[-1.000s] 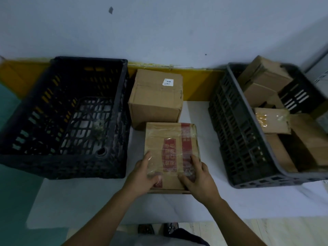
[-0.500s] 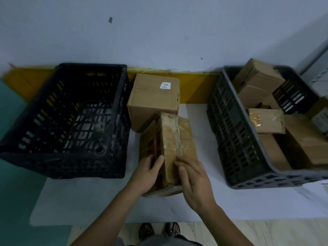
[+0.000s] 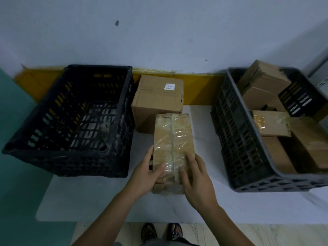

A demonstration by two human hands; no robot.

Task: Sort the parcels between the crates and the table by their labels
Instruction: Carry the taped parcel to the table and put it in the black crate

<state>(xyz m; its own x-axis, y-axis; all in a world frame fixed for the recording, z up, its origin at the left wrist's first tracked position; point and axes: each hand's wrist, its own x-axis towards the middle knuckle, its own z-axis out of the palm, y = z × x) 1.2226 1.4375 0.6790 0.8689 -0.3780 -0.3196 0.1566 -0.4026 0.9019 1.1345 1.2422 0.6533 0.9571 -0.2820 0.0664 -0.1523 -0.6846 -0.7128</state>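
Both hands grasp the taped parcel (image 3: 173, 148) at its near end, left hand (image 3: 147, 172) on its left side, right hand (image 3: 196, 176) on its right; it stands on the table (image 3: 88, 197) between the crates, long axis running away from the person.

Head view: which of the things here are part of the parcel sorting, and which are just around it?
Part of the job:
- taped parcel, held by the left hand and right hand
- labelled box on the table
- empty black crate
- grey crate with its parcels

Just around:
- yellow strip along the wall
- sandalled feet
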